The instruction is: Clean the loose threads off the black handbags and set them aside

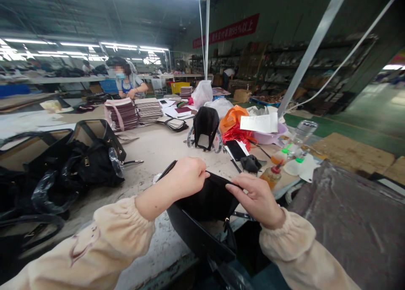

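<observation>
In the head view both hands work a black bag [202, 222] held at the near edge of the tabletop [158, 150], its open mouth turned up toward the camera. The left hand [186, 176] is closed in a fist over the bag's top rim, a strap running out past the knuckles to the left; the right hand [257, 197] pinches the same rim further right, thumb and fingers flat along the edge, so each grip is shut on the bag. To do this step well, I judge the rim should be kept taut between the two hands, the pinch close to the edge so the lining does not bunch, and the dangling zip pull [227, 222] kept out from under the fingers. The tabletop is pale, worn and stained. On its left lies a heap of black bags [79, 159] with plastic wrap; in the middle, further off, stands a small black bag [205, 127]; to the right are a phone [236, 150], glue bottles [272, 174], an orange plastic bag [232, 117] and a sheet of paper [258, 123] over a pink basin. At the far end are stacks of cut pieces [122, 112], and a person [128, 83] sits behind them. The room is a large workshop with strip lights, shelving at the far right, a red banner [226, 30] on the wall and a green floor
</observation>
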Demonstrator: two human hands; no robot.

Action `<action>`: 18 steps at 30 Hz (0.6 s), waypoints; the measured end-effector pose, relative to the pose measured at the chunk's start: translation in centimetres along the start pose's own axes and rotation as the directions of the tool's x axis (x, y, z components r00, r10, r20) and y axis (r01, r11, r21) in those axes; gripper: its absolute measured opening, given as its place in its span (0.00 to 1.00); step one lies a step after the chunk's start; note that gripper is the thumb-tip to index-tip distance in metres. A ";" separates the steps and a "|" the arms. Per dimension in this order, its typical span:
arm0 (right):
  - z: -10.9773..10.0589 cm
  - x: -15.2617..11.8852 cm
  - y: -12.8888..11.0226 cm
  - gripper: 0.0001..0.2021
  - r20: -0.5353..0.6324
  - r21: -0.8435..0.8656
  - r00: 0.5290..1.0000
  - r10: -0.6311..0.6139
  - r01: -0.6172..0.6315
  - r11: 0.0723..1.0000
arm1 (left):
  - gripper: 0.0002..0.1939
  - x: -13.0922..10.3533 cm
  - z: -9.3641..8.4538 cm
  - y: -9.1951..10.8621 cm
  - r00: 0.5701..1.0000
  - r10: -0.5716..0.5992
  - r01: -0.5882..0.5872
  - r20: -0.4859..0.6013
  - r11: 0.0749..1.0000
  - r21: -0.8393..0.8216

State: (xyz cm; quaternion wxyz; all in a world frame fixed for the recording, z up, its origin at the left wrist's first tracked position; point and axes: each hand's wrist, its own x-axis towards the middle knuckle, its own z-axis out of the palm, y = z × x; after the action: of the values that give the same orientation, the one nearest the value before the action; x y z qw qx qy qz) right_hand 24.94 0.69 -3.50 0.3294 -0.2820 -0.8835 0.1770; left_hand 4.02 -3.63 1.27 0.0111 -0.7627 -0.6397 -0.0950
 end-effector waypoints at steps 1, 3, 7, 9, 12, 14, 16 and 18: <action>0.0 0.0 -0.1 0.13 0.005 -0.009 1.000 -0.002 0.002 1.000 | 0.13 0.0 0.0 0.0 1.000 0.004 -0.004 0.001 1.000 -0.004; 0.0 0.1 -0.1 0.14 0.011 -0.013 1.000 0.000 0.000 1.000 | 0.13 0.0 0.0 0.0 1.000 0.007 -0.007 0.004 1.000 -0.011; -0.2 0.2 0.1 0.13 0.026 -0.012 0.999 0.032 -0.032 0.999 | 0.13 0.0 -0.1 0.1 1.000 0.004 -0.004 0.011 1.000 -0.010; -0.5 0.2 0.2 0.11 0.040 -0.008 0.998 0.044 -0.044 0.999 | 0.13 0.1 -0.2 0.1 1.000 0.003 -0.003 0.014 1.000 -0.002; -0.7 0.6 -0.2 0.08 0.039 -0.005 0.999 0.035 -0.035 0.999 | 0.13 0.1 -0.1 0.0 1.000 0.008 -0.008 0.010 1.000 0.007; -0.6 1.0 -0.8 0.12 0.038 -0.001 0.999 0.033 -0.033 0.999 | 0.13 0.1 0.0 0.0 1.000 0.018 -0.018 0.001 1.000 0.012; -0.1 1.6 -1.3 0.14 0.041 0.001 0.998 0.047 -0.047 0.999 | 0.13 0.1 0.2 0.0 1.000 0.025 -0.025 -0.011 1.000 0.016; 0.7 2.1 -1.5 0.13 0.036 0.006 0.997 0.071 -0.071 0.997 | 0.13 0.2 0.3 -0.1 1.000 0.024 -0.024 -0.019 1.000 0.012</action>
State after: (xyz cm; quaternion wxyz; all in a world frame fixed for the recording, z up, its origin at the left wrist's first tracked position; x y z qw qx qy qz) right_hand 22.55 0.74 -2.21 0.3080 -0.3087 -0.8781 0.1970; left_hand 4.00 -3.40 1.03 0.0226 -0.7693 -0.6308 -0.0984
